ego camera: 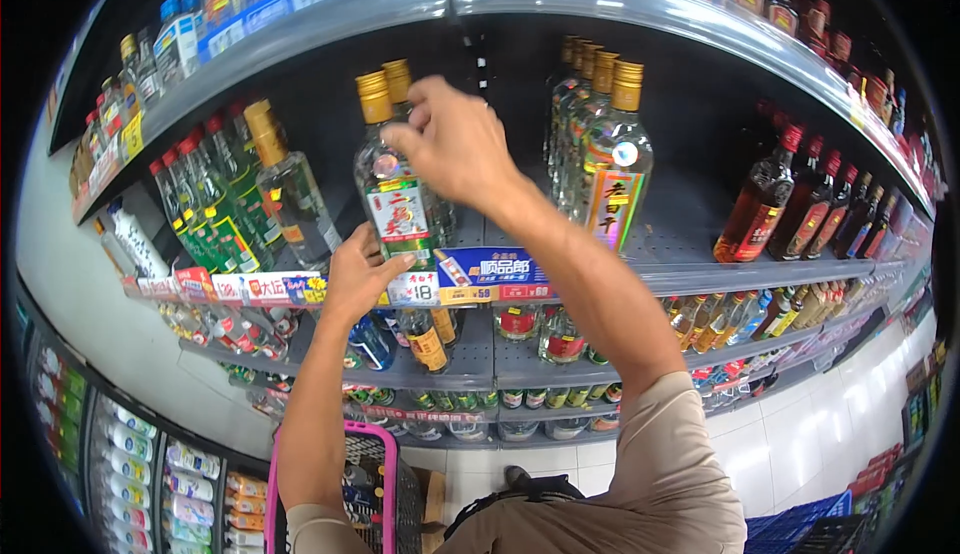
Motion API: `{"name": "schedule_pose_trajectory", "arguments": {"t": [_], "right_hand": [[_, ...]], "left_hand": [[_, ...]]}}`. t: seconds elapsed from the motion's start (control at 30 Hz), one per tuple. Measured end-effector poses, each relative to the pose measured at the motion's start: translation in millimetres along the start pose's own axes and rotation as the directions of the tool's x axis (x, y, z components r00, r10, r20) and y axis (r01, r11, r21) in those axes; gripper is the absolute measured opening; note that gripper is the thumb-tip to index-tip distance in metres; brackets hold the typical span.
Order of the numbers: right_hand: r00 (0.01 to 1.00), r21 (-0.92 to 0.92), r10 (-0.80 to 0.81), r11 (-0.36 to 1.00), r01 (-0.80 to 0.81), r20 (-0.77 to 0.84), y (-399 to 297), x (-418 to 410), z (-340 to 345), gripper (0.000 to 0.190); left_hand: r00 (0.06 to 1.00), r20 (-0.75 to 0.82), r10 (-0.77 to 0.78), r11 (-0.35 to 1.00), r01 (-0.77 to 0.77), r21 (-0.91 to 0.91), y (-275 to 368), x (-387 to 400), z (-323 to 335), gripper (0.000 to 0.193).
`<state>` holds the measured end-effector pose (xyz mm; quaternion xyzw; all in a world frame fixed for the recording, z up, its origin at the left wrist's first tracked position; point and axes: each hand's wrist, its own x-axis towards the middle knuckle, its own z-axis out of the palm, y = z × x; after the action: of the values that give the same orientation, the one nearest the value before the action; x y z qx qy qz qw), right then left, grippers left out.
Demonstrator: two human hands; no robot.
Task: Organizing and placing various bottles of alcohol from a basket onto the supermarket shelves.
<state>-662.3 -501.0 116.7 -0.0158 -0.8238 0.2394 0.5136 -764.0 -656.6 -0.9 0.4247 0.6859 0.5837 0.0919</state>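
Observation:
A clear glass liquor bottle (397,212) with a gold screw cap and a red, white and green label stands at the shelf's front edge. My left hand (362,269) holds its base, the thumb across the front and the fingers around the left side. Beside the bottle's neck and shoulder is my right hand (457,141), its thumb and bent fingers apart. Whether its thumb touches the glass I cannot tell. Close behind stands a second gold-capped bottle (397,81), mostly hidden by the front bottle and my right hand.
Clear gold-capped bottles (611,164) form a row to the right. A tilted gold-capped bottle (292,194) and green bottles (217,216) stand left. Price tags line the shelf edge (660,281). Below is a pink-rimmed shopping basket (390,471) holding items. Dark-red bottles (757,209) stand far right.

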Motion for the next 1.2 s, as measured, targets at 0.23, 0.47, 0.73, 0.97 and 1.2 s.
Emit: {"name": "schedule_pose_trajectory", "arguments": {"t": [0.23,0.47,0.73,0.97,1.2], "right_hand": [[0.997,0.0,-0.064,0.998,0.064,0.047,-5.7,-91.7,-15.3,0.032],[0.988,0.206,-0.062,0.978,0.032,0.141,-26.1,-148.5,-14.3,0.035],[0.974,0.279,-0.026,0.959,-0.038,0.225,-19.5,-181.4,-11.8,0.034],[0.986,0.228,-0.026,0.974,-0.011,0.162,-16.1,-174.2,-21.6,0.033],[0.997,0.037,0.026,0.999,-0.029,0.069,10.3,-131.2,-32.3,0.051]], "left_hand": [[0.999,0.052,0.001,0.999,0.001,-0.048,2.7,2.0,3.7,0.05],[0.999,0.033,0.04,0.998,-0.039,-0.04,3.8,1.3,6.1,0.038],[0.998,0.049,0.025,0.998,-0.023,-0.054,4.0,3.8,12.0,0.043],[0.997,0.062,0.044,0.999,-0.043,-0.017,-12.6,7.2,0.0,0.049],[0.999,0.041,0.007,0.995,-0.003,-0.096,2.1,-0.9,1.5,0.05]]}}
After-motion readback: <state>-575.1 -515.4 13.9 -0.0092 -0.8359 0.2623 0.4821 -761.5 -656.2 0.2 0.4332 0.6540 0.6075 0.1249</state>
